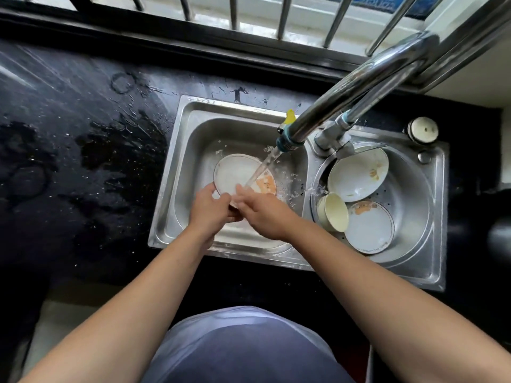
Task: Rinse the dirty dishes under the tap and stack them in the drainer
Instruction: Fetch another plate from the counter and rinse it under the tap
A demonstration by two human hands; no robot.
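One plate [237,172], under the stream from the tap [287,136] in the left basin [199,139]: your left hand [211,210] grips its near rim, fingers curled; your right hand [265,214] rests straight fingers on it.

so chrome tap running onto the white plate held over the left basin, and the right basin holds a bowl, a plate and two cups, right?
Wrong count: the head view shows a single cream cup on its side in the steel right basin, beside the white bowl and orange-patterned plate, not two. Rest stands.
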